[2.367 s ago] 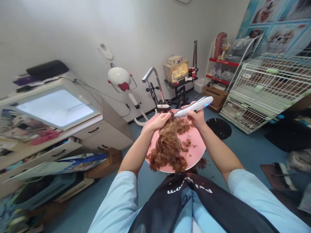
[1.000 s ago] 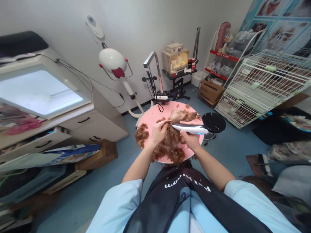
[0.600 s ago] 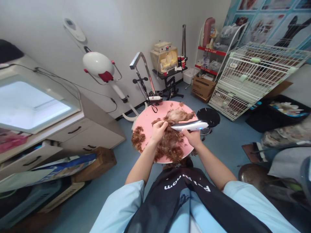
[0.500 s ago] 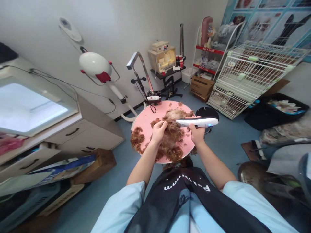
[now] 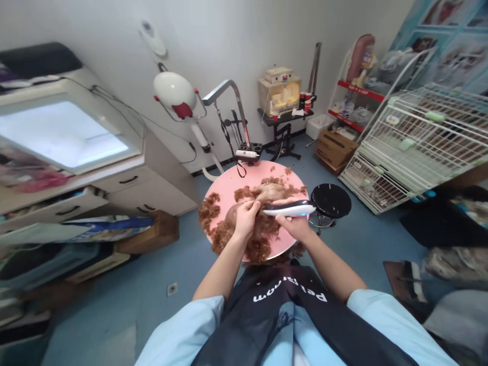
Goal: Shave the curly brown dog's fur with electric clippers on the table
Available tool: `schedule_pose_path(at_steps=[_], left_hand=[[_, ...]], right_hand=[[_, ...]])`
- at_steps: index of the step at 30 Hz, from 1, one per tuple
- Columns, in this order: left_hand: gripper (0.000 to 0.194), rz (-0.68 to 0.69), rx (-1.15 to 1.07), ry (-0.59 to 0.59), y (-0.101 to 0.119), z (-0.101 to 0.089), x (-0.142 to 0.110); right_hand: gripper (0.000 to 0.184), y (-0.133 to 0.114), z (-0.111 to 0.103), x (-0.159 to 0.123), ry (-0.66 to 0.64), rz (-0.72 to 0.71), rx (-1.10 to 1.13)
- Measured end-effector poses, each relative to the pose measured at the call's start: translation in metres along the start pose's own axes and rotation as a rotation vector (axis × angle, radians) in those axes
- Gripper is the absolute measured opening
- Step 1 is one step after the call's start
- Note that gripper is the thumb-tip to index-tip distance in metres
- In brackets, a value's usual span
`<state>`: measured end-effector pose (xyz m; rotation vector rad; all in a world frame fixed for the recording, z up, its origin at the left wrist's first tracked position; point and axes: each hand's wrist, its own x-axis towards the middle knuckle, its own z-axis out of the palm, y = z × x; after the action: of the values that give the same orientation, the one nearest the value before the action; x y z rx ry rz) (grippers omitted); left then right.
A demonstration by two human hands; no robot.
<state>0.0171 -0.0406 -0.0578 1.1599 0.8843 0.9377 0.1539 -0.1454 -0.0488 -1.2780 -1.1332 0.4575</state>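
A partly shorn, reddish-brown dog (image 5: 270, 191) lies on the round pink grooming table (image 5: 251, 178), with clumps of cut fur around it. My right hand (image 5: 299, 226) is closed round a white and black hair clipper (image 5: 292, 209) with a blue light. The clipper's head points left at the dog, close to my left fingertips. My left hand (image 5: 247, 218) is closed in a pinch on a part of the dog; exactly which part is hidden by the fingers. Loose curly fur (image 5: 209, 209) lies at the table's left edge.
A grooming arm (image 5: 238, 104) with a hanging loop rises behind the table, a white bottle (image 5: 246, 154) at its foot. A black stool (image 5: 331, 201) stands close on the right. Farther right is a wire cage (image 5: 404, 147); drawers (image 5: 125, 179) stand left.
The view has swung left, so the room appears farther right. The clipper and my right hand have moved left and lower, closer to my left hand, which stays pinched.
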Motion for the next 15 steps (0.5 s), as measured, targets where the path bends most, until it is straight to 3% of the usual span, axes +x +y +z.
schedule_pose_path(at_steps=[3,7,11,15], left_hand=[[0.043,-0.007,-0.005,0.087,-0.011,0.012,-0.004],[0.046,0.007,-0.043,0.234,-0.019,0.027,-0.009],[0.049,0.008,-0.057,0.329,-0.020,0.038,-0.014],[0.045,0.097,-0.007,0.488,-0.029,0.041,-0.018]], right_hand=[[0.030,0.009,-0.018,0.002,-0.178,0.008,0.041],[0.028,0.026,-0.033,0.009,-0.197,-0.005,0.131],[0.033,0.044,-0.034,0.007,-0.356,-0.055,0.183],[0.033,0.057,-0.038,0.005,-0.295,-0.089,0.288]])
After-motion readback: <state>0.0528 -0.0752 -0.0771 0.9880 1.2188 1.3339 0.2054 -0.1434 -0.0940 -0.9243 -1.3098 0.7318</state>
